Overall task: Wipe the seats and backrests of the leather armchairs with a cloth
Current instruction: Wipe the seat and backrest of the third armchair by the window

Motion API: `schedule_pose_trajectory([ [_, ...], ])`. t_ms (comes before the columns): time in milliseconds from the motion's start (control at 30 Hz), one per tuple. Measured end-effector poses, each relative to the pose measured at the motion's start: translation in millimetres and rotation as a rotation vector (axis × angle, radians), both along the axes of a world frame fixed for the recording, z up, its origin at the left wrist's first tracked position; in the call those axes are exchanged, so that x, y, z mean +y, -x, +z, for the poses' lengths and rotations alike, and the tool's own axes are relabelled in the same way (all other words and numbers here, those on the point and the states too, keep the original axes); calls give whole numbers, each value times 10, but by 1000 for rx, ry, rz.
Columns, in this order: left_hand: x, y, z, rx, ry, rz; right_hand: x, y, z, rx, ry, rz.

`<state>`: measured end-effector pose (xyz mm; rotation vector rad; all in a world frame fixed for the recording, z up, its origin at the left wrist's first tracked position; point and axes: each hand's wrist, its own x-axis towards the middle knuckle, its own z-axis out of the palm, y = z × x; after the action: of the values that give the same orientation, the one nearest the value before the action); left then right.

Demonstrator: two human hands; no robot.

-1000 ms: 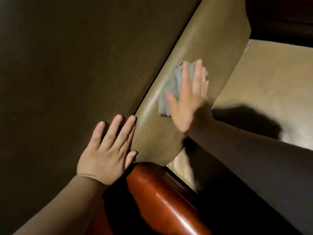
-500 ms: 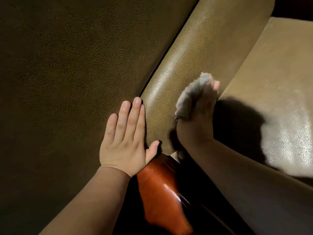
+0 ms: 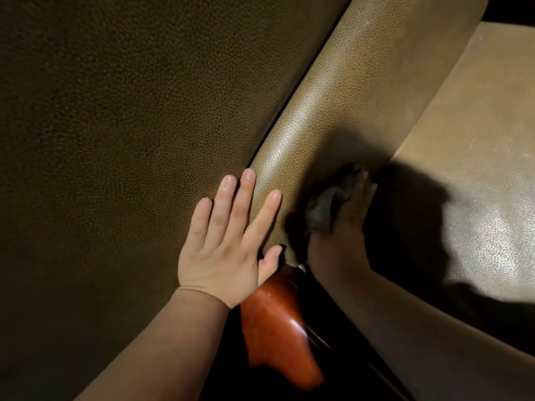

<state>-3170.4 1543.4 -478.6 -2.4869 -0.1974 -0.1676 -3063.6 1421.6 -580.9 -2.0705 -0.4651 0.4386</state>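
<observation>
A brown leather armchair fills the view. Its wide dark leather panel (image 3: 115,140) is on the left, a lighter padded leather roll (image 3: 356,91) runs diagonally through the middle, and the tan seat (image 3: 477,140) lies on the right. My left hand (image 3: 228,244) rests flat on the dark panel with straight, spread fingers, the index finger reaching onto the roll. My right hand (image 3: 344,238), in deep shadow, presses a bunched grey cloth (image 3: 325,206) against the lower end of the roll beside the seat. Its fingers look straight.
A glossy reddish wooden armrest (image 3: 275,328) comes up from below between my two forearms. A dark gap shows beyond the seat at the top right. My right arm casts a heavy shadow over the seat's near part.
My right hand has slid the cloth down the padded roll, from its middle to its lower end, into shadow. My left hand has shifted slightly right and spread its fingers.
</observation>
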Motion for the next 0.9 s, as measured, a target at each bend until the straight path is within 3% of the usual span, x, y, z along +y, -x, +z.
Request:
schedule_pose_trajectory([
  [100, 2, 6, -1, 5, -2, 0, -4, 299, 393, 205, -103, 71],
  [167, 3, 2, 1, -3, -4, 4, 92, 228, 451, 300, -105, -42],
  [300, -7, -2, -8, -2, 11, 12, 105, -372, 197, 171, -106, -176],
  [367, -5, -7, -6, -1, 13, 6, -12, -538, -15, 258, -92, -253],
  [433, -2, -3, -6, -3, 13, 10, -86, -379, -31, 247, -104, -192],
  [567, -3, -11, -6, -6, 26, 5, -121, 272, 20, 4, -95, 98],
  [667, 4, -8, 9, 6, 16, 6, -238, 57, -361, -117, 7, 126],
  [800, 5, -3, 10, 20, 12, 6, -308, -148, -614, -55, 151, 113],
  [900, 2, -2, 15, 26, 14, 16, -263, 86, -390, 7, -32, 118],
])
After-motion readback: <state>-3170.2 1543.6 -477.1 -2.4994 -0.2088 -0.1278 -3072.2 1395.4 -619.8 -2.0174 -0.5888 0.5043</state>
